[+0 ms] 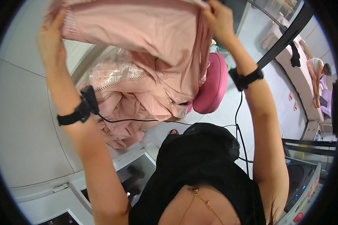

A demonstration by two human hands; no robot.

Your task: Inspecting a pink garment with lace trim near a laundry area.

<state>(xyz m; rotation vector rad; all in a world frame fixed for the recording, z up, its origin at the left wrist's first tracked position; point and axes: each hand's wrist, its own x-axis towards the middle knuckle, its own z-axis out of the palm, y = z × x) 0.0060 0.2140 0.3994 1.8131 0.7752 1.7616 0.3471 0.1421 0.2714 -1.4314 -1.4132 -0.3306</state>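
Observation:
I hold up a large pink cloth (139,26) by its two sides. It has a patterned trim and shiny parts, and it spreads between my arms near the upper edge. My left hand (52,39) is closed on its left side, fingers slightly blurred. At the upper right, my right hand (219,22) grips the other corner. Below the raised part, more pink fabric (127,101) hangs and lies in a crumpled heap, with a band of openwork trim and a glossy patterned strip. Whether the heap and the raised part are one piece, I cannot tell.
A round pink stool (216,84) stands beside the fabric. Black straps (248,78) with small devices sit on both wrists, and a black cable (139,120) runs from the left one. At far right, a person (315,71) is on a long light sofa (294,71).

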